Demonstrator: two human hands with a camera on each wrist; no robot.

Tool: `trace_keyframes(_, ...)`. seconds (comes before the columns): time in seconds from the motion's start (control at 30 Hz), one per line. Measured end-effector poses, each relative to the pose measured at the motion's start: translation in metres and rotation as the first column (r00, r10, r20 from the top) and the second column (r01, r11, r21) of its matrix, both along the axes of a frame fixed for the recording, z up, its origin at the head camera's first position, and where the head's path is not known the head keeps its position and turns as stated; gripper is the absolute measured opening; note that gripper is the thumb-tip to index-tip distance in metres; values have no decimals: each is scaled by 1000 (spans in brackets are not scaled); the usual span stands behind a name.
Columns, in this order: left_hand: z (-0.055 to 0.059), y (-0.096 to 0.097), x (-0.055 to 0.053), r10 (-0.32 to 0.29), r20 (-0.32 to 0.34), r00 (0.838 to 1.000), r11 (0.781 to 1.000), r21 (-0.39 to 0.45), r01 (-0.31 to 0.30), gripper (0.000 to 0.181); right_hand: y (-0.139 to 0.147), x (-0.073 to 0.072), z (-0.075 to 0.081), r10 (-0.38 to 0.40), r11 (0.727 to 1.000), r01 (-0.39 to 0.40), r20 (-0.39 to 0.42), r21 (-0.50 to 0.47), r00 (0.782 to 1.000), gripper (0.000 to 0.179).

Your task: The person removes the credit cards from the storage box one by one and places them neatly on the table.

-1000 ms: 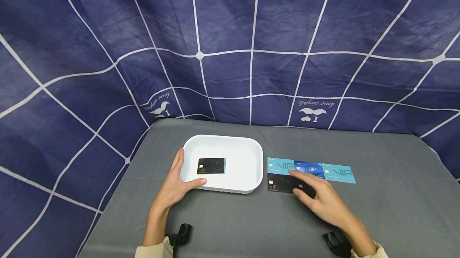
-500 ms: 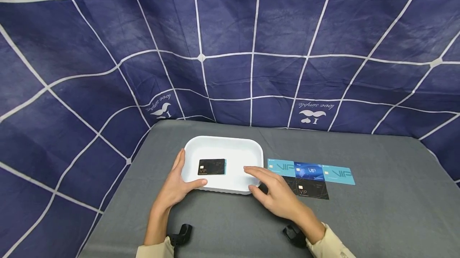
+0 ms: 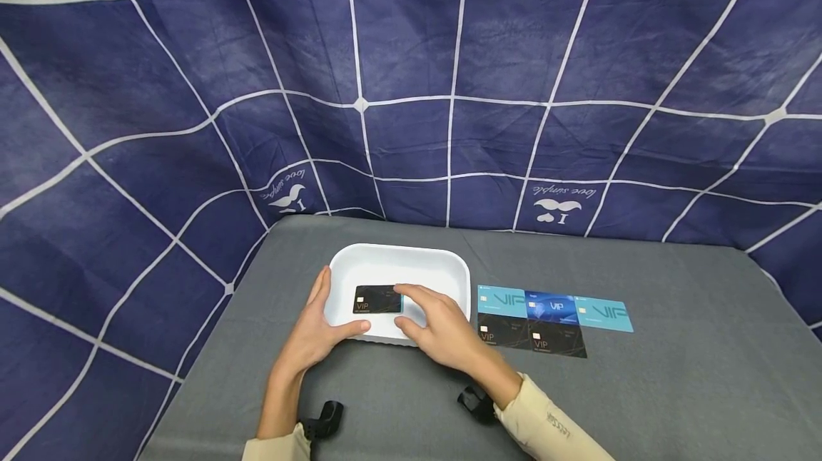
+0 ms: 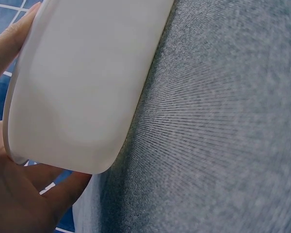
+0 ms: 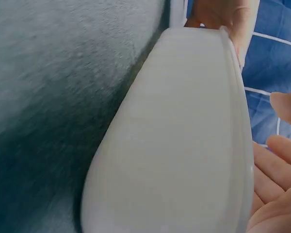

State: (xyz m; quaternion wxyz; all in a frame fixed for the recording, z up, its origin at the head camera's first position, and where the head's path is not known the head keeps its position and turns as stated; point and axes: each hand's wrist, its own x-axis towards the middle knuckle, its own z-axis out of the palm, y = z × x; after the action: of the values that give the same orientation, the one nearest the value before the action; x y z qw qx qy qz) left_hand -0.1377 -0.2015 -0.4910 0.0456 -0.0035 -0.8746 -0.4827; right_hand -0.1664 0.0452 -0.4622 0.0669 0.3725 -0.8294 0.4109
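A white plastic tray [image 3: 438,270] sits on the grey cloth. My left hand [image 3: 310,338] grips its left end, fingers along the side and thumb over the front rim; the left wrist view shows them around the tray wall [image 4: 87,82]. Inside lies a black VIP card [image 3: 375,300], a thin light-blue edge showing at its right side. Over the tray, my right hand [image 3: 444,329] has its index fingertip and thumb spread at the card's right end. In the right wrist view, the right hand's fingers [image 5: 276,170] stay apart behind the tray wall, which hides the card.
Right of the tray, a light-blue VIP card [image 3: 501,300], a dark-blue one [image 3: 552,307] and another light-blue one [image 3: 604,313] form a row. Below them lie two black cards, one left [image 3: 504,331] and one right [image 3: 557,339]. A blue gridded cloth [image 3: 411,133] rises behind the table.
My right hand has left the black card at the right of the table's lower row and moved left into the tray. The left hand keeps its grip on the tray.
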Motion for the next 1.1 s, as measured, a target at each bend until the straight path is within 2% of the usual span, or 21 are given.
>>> trace_keyframes(0.23,2,-2,0,4,-3,1000,1000,-13,-4,126,-24,-17,6,4,998,-9,74,62,997,47)
trace_keyframes(0.43,0,0,4,9,2,1000,1000,-6,-9,126,-43,-39,-2,1,990,-22,148,140,989,50)
trace_keyframes(0.6,-1,1,4,6,-3,1000,1000,0,-6,126,-54,-53,-10,11,985,-43,187,168,982,53)
trace_keyframes(0.77,-1,1,3,-1,-12,1000,1000,0,1,126,-62,-59,-19,22,978,-63,198,200,980,57)
trace_keyframes(1.1,1,1,1,-2,-12,1000,1000,0,2,125,-60,-58,-26,58,927,-119,179,356,982,62)
